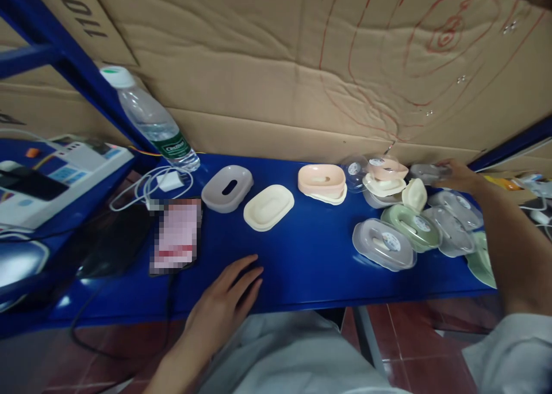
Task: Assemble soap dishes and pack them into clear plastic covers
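My left hand [228, 290] lies at the front edge of the blue table, fingers stretched out and holding nothing. At the far right, my right hand [460, 174] has its fingers around the end of a clear plastic lid [425, 173]; they are partly blurred. Ahead of my left hand are a grey soap dish [215, 194] with an oval slot and a cream oval tray [269, 207]. Farther right, a pink soap dish [321, 178] sits on a cream piece. Beside my right arm are a lidded grey soap dish [383, 244] and a lidded green soap dish [413, 227].
Pink, cream and clear pieces [383, 182] are piled at the back right, with more clear lids [452, 230] in front. A water bottle [155, 121], white cable [149, 184] and phone [177, 233] are on the left. A cardboard wall [259, 66] closes the back.
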Tool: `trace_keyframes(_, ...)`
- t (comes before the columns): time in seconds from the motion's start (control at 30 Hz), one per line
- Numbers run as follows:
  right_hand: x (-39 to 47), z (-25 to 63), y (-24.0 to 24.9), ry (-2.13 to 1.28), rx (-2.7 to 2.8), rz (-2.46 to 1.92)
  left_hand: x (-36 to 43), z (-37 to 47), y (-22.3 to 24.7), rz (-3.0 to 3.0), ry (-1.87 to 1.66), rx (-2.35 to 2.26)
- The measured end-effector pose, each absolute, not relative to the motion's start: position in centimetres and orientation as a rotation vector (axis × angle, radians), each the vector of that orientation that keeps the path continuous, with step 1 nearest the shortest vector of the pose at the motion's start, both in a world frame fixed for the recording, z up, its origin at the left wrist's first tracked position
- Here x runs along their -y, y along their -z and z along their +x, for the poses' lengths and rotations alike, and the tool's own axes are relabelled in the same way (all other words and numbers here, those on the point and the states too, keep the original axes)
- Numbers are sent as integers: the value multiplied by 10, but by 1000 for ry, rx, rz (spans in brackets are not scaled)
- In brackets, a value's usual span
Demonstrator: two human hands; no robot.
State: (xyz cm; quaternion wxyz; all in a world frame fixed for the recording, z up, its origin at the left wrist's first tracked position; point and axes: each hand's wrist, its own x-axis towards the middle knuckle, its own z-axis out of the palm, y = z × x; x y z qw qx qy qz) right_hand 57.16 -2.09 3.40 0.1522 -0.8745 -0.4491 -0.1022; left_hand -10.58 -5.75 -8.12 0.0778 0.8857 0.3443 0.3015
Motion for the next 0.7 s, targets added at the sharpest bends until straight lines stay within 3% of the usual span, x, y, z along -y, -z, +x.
trace_keyframes(0.17, 24, 556, -42, 54, 1377, -2608, 60, -105, 81, 2648, -907, -1041)
trace_keyframes(0.33, 25, 525, -56, 66, 1521, -2463, 60, -105, 80, 2635, -904, -1040)
trace_keyframes(0.7, -38, 308, -15, 31, 2515, -1551, 64, -104, 78, 2621, -854, -1065)
